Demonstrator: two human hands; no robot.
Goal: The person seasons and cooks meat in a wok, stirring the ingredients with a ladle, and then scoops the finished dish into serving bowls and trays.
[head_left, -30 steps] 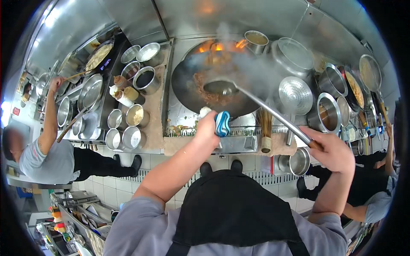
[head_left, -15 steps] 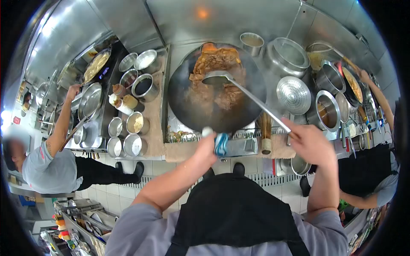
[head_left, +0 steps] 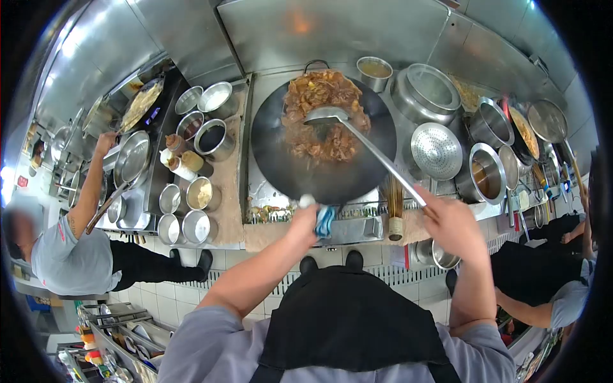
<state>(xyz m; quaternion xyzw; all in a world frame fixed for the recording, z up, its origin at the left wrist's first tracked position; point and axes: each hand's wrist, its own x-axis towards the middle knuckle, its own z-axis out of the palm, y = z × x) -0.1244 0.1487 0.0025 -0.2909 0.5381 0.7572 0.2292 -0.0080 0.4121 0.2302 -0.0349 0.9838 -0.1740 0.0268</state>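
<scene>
- Left hand (head_left: 302, 225), centre, clamped on blue-and-white striped cloth (head_left: 325, 222) at round black wok's (head_left: 271, 150) near rim
- Right hand (head_left: 454, 223), right of centre, gripping long-handled steel ladle (head_left: 382, 159), bowl amid wok's glossy brown food (head_left: 322, 92), upper centre
- Small blue display (head_left: 152, 116), upper left, unreadable

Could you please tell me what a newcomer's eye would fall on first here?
Probably the large dark wok in the upper middle, with browned food heaped toward its far side. Next, perhaps, the long metal ladle in the right hand and the blue-striped cloth at the left hand, near the wok's closer edge.
</scene>
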